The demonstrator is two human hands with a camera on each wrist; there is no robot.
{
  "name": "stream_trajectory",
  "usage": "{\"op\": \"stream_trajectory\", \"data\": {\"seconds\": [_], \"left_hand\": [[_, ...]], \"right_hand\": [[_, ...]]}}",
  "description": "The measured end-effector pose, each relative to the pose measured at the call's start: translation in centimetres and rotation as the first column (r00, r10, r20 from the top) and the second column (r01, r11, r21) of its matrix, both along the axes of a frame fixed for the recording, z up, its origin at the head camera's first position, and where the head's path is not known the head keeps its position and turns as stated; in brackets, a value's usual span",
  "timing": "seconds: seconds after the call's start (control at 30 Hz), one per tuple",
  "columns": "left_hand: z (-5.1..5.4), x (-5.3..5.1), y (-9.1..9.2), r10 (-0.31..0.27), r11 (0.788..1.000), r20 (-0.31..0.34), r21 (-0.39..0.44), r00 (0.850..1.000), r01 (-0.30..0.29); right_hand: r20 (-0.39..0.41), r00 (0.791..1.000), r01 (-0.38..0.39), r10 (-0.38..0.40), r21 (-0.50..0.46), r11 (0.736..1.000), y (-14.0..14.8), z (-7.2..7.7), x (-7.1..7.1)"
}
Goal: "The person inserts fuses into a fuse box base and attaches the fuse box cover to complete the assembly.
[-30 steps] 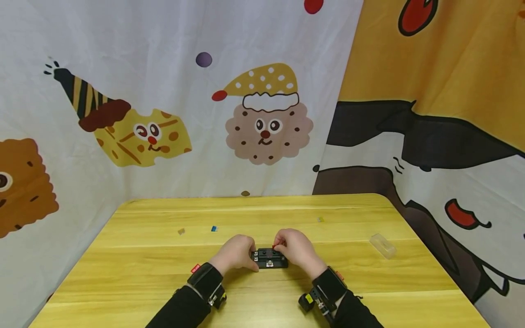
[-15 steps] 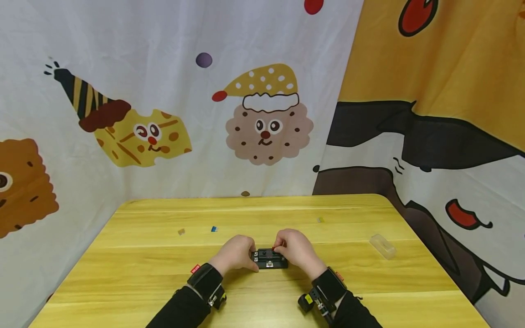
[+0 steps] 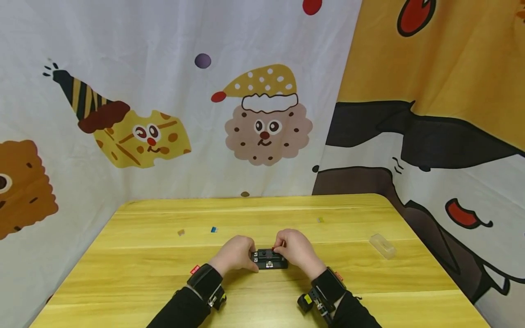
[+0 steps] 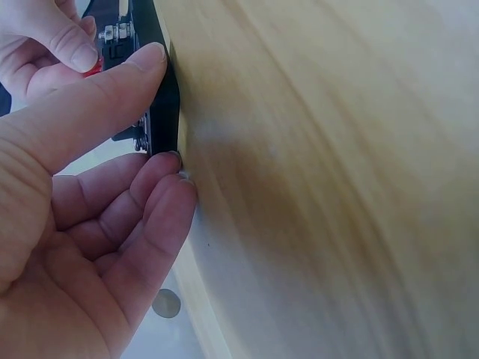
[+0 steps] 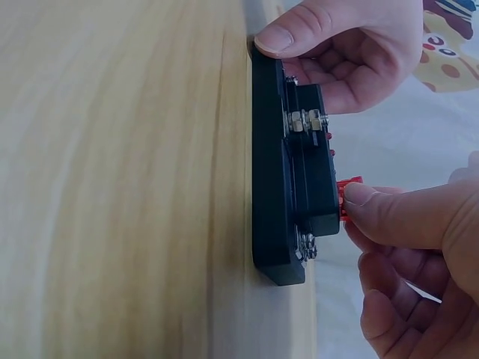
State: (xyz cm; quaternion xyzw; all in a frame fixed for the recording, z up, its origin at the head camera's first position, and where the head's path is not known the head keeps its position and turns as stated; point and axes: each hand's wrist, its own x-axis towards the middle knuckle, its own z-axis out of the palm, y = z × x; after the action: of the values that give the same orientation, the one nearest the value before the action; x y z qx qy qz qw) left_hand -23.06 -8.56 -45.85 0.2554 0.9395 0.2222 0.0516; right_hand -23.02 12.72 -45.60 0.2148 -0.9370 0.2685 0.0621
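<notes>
On the table lies a black fuse block (image 3: 270,264) with metal bolts and nuts along it; the right wrist view shows it from its side. My left hand (image 3: 235,252) grips its left end, thumb at the front and fingers behind. Above its right part, my right hand (image 3: 298,249) pinches a small red blade fuse (image 5: 349,193) between thumb and forefinger. The fuse stands against the top face of the block, and my fingertips hide most of it. Whether its prongs are inside a slot cannot be seen.
Farther back on the wooden table (image 3: 143,273) lie a small blue piece (image 3: 214,229), a tan piece (image 3: 181,232) and a pale yellow piece (image 3: 320,219). A clear plastic box (image 3: 383,246) sits at the right. A printed curtain (image 3: 164,91) hangs behind.
</notes>
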Motion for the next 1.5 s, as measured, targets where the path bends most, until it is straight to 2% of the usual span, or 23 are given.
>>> {"op": "stream_trajectory", "data": {"seconds": [0.77,1.0,1.2,1.5], "left_hand": [[0.27,0.20,0.05,0.012,1.000,0.021,0.001,1.000,-0.012],[0.33,0.11,0.05,0.000,1.000,0.007,0.004,1.000,0.000],[0.35,0.11,0.07,0.006,1.000,0.014,0.003,1.000,-0.006],[0.24,0.06,0.05,0.009,1.000,0.022,0.003,1.000,-0.009]], "right_hand": [[-0.030,0.999,0.032,-0.031,0.049,0.998,-0.34,0.33,0.42],[-0.028,0.999,0.045,-0.043,0.061,0.997,-0.29,0.39,0.28],[0.000,0.997,0.077,-0.077,0.064,0.995,-0.34,0.62,0.15],[0.102,0.993,0.062,-0.065,0.034,0.998,0.04,0.69,-0.43]]}}
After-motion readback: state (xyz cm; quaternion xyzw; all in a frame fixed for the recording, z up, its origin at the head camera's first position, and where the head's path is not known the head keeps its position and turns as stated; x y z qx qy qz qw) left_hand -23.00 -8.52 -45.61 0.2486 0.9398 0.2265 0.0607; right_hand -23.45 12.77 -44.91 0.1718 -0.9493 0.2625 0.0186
